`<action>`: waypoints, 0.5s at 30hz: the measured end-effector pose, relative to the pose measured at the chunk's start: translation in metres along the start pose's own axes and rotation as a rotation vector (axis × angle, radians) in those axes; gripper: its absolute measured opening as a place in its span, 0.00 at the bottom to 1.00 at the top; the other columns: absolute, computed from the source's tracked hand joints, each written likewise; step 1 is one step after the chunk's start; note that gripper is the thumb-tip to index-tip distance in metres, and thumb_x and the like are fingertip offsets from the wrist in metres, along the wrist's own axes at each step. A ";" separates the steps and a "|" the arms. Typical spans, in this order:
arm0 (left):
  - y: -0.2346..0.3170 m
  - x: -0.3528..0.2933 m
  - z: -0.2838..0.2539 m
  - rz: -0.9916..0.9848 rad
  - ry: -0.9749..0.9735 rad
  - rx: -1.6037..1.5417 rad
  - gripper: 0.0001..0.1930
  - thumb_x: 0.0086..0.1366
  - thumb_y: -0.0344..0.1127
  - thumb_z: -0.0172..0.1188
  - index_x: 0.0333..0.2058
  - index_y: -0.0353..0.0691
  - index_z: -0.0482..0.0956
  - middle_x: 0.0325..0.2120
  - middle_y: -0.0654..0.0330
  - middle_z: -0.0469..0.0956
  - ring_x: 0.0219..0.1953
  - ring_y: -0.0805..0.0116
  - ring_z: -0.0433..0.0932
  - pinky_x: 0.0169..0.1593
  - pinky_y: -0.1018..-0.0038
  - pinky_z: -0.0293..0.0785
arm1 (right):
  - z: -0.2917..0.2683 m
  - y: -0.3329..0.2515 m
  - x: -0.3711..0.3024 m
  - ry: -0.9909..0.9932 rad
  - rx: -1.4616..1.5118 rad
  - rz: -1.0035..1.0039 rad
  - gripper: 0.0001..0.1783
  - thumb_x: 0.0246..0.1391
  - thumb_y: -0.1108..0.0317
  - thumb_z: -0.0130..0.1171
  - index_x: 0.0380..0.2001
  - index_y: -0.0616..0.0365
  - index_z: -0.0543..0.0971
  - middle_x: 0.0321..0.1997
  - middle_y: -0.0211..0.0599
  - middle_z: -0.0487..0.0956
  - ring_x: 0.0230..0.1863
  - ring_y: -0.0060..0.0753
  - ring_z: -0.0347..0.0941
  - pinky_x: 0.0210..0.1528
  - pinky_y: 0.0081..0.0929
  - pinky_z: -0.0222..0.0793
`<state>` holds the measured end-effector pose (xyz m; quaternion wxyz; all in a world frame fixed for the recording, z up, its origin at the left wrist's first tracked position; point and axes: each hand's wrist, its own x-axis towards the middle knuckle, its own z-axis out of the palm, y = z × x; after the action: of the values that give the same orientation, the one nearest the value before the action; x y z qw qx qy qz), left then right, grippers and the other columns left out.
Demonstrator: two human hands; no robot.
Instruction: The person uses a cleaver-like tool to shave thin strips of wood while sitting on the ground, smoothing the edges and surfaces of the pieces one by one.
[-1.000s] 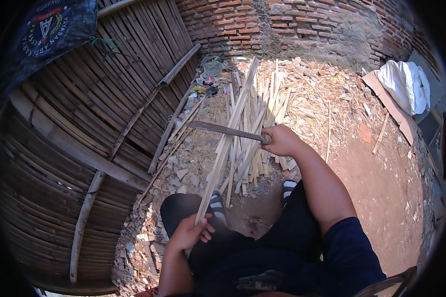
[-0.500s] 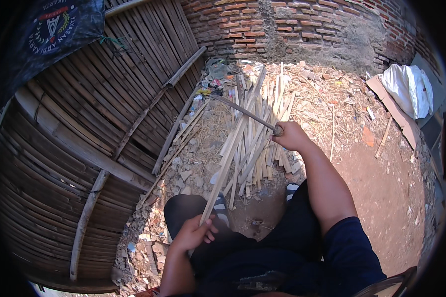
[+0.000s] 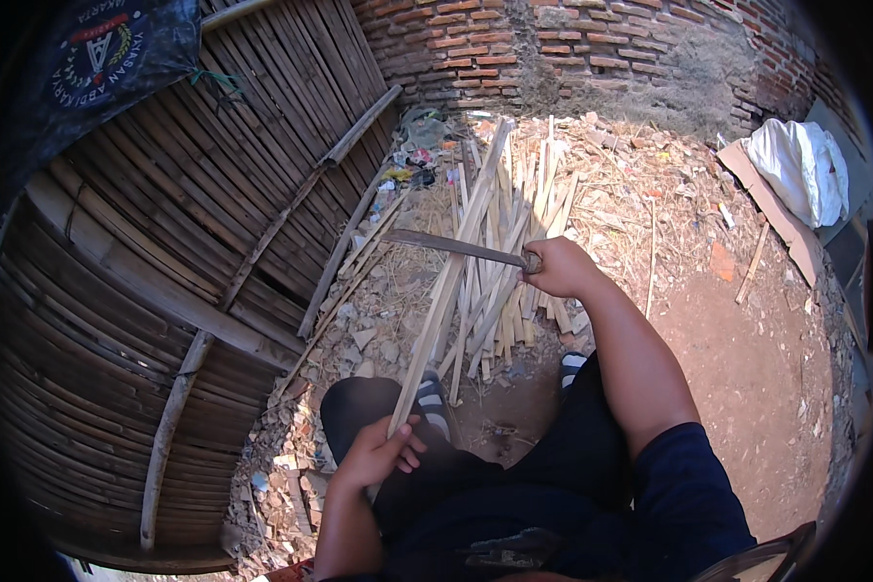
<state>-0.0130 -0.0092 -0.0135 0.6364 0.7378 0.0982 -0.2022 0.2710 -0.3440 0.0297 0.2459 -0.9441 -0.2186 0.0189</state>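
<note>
My left hand [image 3: 380,452] is closed around the near end of a long wooden strip [image 3: 425,361], close to my left knee. The strip slants away from me over a heap of similar strips [image 3: 502,308]. In my right hand [image 3: 558,267] is a machete [image 3: 456,244], gripped by its short handle. Its long dark blade points left and lies across the held strip in this view. Whether blade and wood touch, I cannot tell.
A bamboo slat wall [image 3: 233,184] with a dark printed banner [image 3: 107,68] rises on the left. A brick wall [image 3: 592,48] stands at the back. Rubble and straw cover the ground [image 3: 611,184]. A white sack [image 3: 800,175] and a brown board [image 3: 771,213] lie at the right.
The machete's blade has swung toward me, its tip now lower and further left, and its flat side shows more. My right hand has shifted slightly left. My left hand keeps its grip on the strip.
</note>
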 end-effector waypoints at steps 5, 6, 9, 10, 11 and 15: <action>0.003 0.000 0.002 0.005 0.003 0.022 0.21 0.82 0.41 0.47 0.63 0.32 0.68 0.38 0.52 0.84 0.32 0.68 0.84 0.36 0.73 0.82 | -0.003 0.004 0.000 0.008 0.067 0.047 0.21 0.53 0.50 0.72 0.38 0.57 0.84 0.38 0.50 0.85 0.44 0.57 0.82 0.47 0.49 0.76; 0.002 -0.001 0.002 0.004 0.002 0.017 0.21 0.82 0.41 0.47 0.63 0.32 0.68 0.38 0.52 0.84 0.32 0.68 0.84 0.36 0.73 0.82 | -0.003 0.003 -0.002 0.009 0.061 0.029 0.21 0.53 0.49 0.72 0.38 0.56 0.84 0.38 0.49 0.85 0.44 0.57 0.82 0.47 0.48 0.76; 0.001 -0.001 0.001 -0.005 0.002 -0.002 0.21 0.82 0.41 0.48 0.63 0.33 0.68 0.37 0.52 0.84 0.31 0.68 0.84 0.36 0.73 0.82 | -0.005 -0.001 -0.005 0.001 0.033 -0.008 0.22 0.52 0.49 0.72 0.38 0.56 0.84 0.37 0.49 0.85 0.44 0.56 0.82 0.47 0.48 0.77; 0.000 0.000 0.001 -0.003 -0.002 -0.007 0.21 0.82 0.41 0.48 0.63 0.33 0.68 0.37 0.52 0.84 0.31 0.69 0.84 0.36 0.73 0.82 | -0.004 0.000 -0.005 -0.008 0.018 -0.010 0.22 0.52 0.49 0.72 0.38 0.56 0.84 0.37 0.49 0.85 0.44 0.56 0.82 0.47 0.47 0.77; -0.001 0.000 0.001 -0.001 -0.006 -0.012 0.21 0.82 0.41 0.48 0.63 0.33 0.68 0.37 0.52 0.84 0.31 0.69 0.84 0.36 0.73 0.82 | -0.004 0.000 -0.005 -0.017 0.002 -0.012 0.22 0.52 0.49 0.72 0.38 0.56 0.84 0.37 0.49 0.85 0.44 0.56 0.82 0.47 0.47 0.77; 0.006 0.000 0.005 -0.018 0.007 0.042 0.21 0.82 0.42 0.47 0.63 0.33 0.68 0.38 0.53 0.84 0.31 0.69 0.84 0.35 0.73 0.82 | -0.001 0.008 0.001 -0.014 -0.008 0.018 0.21 0.53 0.49 0.72 0.38 0.56 0.84 0.37 0.49 0.85 0.44 0.55 0.82 0.47 0.47 0.77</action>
<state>-0.0109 -0.0151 -0.0085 0.6185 0.7510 0.1027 -0.2072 0.2747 -0.3501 0.0267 0.2403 -0.9469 -0.2121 0.0266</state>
